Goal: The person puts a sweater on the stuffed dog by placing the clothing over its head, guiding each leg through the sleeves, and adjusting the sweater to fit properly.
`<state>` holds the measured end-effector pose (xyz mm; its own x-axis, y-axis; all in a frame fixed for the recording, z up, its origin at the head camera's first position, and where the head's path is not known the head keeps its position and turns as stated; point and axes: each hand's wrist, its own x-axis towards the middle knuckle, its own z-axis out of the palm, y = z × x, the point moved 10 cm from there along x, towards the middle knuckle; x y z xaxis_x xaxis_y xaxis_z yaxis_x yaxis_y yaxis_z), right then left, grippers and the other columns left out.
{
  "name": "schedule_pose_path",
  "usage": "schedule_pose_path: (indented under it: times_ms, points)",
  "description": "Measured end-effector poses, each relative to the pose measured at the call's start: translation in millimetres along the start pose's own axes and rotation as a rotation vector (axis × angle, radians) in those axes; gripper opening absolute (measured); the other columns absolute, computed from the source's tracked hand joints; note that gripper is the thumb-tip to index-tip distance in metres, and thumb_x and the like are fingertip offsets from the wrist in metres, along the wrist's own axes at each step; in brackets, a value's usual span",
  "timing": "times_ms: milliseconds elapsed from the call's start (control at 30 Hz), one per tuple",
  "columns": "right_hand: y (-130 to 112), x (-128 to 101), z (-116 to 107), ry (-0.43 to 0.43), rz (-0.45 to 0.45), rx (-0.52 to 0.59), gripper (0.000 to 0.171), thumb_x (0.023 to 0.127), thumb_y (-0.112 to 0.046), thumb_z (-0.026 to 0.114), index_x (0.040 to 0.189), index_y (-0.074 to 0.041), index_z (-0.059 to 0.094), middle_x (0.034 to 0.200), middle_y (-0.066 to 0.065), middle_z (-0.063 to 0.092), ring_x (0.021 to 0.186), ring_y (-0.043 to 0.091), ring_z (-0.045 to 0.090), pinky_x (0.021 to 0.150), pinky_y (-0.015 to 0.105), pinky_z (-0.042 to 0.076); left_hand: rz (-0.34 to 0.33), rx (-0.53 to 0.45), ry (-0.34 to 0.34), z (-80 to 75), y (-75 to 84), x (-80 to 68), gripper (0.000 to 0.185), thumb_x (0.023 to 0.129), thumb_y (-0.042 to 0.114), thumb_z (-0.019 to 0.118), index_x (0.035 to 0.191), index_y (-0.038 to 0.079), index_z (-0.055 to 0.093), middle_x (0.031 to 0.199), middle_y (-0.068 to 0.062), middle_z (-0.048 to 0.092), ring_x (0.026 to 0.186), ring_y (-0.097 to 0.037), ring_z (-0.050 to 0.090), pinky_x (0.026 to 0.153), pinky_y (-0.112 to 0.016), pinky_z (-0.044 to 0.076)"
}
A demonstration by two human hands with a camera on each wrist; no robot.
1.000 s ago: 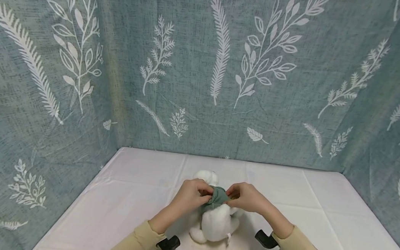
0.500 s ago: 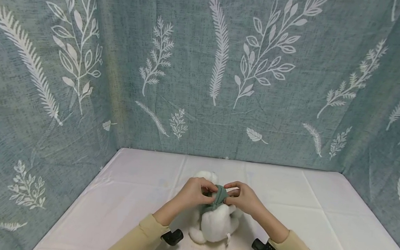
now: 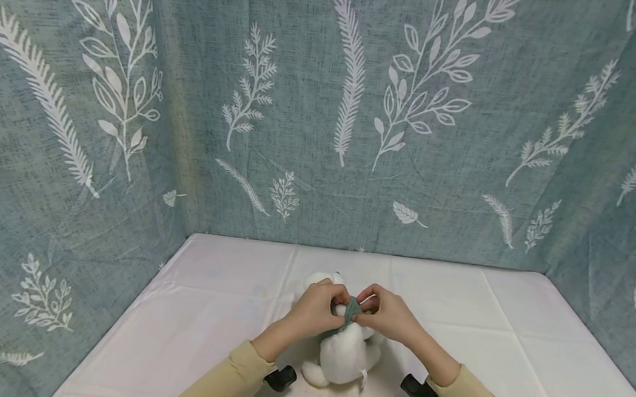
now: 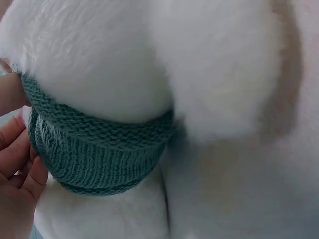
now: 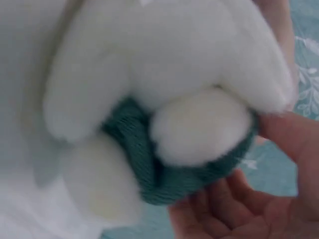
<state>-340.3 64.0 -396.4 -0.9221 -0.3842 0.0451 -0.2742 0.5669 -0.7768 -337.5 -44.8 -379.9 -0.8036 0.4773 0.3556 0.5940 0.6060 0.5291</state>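
Note:
A white plush toy (image 3: 343, 355) sits upright on the white tablecloth (image 3: 219, 302), its back toward me. A green knitted band (image 3: 350, 311) wraps its neck. My left hand (image 3: 319, 308) pinches the band from the left and my right hand (image 3: 382, 315) pinches it from the right, thumbs almost meeting behind the toy's head. In the left wrist view the ribbed band (image 4: 97, 152) circles the white fur (image 4: 149, 55), with fingertips (image 4: 20, 174) at its left edge. The right wrist view shows the band (image 5: 164, 174) under the plush (image 5: 164, 64), with my fingers (image 5: 234, 209) curled beneath it.
Teal curtains with white leaf prints (image 3: 323, 114) close in the table at the back and on both sides. Black wrist camera mounts (image 3: 281, 378) (image 3: 418, 390) sit on my forearms beside the toy.
Both hands have drawn closer together and moved slightly away from me, bunching the green band into a narrower strip behind the toy's head.

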Motion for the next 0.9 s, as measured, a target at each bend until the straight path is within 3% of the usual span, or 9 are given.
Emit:
schedule_pose_path:
  times_ms: [133,267,633,900]
  points:
    - [-15.9,-3.6,-3.3,-0.005,-0.086,-0.174,0.017,0.084,-0.021,0.072,0.092,-0.009,0.062,0.083,-0.001,0.065,0.074,0.009,0.06,0.062,0.022,0.048,-0.025,-0.04,0.014,2.5,-5.1,-0.5,0.018,0.073,0.009,0.077,0.085,0.017,0.066,0.08,0.005,0.058,0.073,-0.005,0.049,0.063,-0.017,0.044]
    - [-21.7,-5.9,-7.9,-0.01,-0.081,-0.223,0.013,0.082,-0.015,0.074,0.083,-0.011,0.062,0.073,-0.002,0.062,0.064,0.009,0.057,0.055,0.022,0.047,-0.026,-0.087,0.044,2.9,-8.2,-2.4,0.017,0.072,0.009,0.075,0.085,0.017,0.066,0.081,0.004,0.059,0.073,-0.005,0.051,0.063,-0.018,0.045]
    - [1.1,-14.9,-3.3,-0.12,-0.002,-0.118,0.018,0.077,-0.009,0.076,0.073,-0.012,0.059,0.064,-0.004,0.058,0.056,0.012,0.055,0.051,0.028,0.046,-0.078,-0.322,0.189,0.1,-24.8,-13.3,0.019,0.071,0.004,0.07,0.083,0.018,0.067,0.077,0.004,0.067,0.067,-0.004,0.054,0.062,-0.021,0.048]
    - [11.9,-17.0,0.0,-0.121,-0.024,-0.114,0.018,0.075,-0.003,0.076,0.072,-0.011,0.06,0.064,-0.003,0.059,0.056,0.011,0.056,0.051,0.027,0.046,-0.222,-0.561,0.214,4.2,-39.8,-16.6,0.012,0.077,-0.001,0.07,0.083,0.008,0.068,0.079,-0.007,0.07,0.063,-0.009,0.055,0.06,-0.022,0.048]
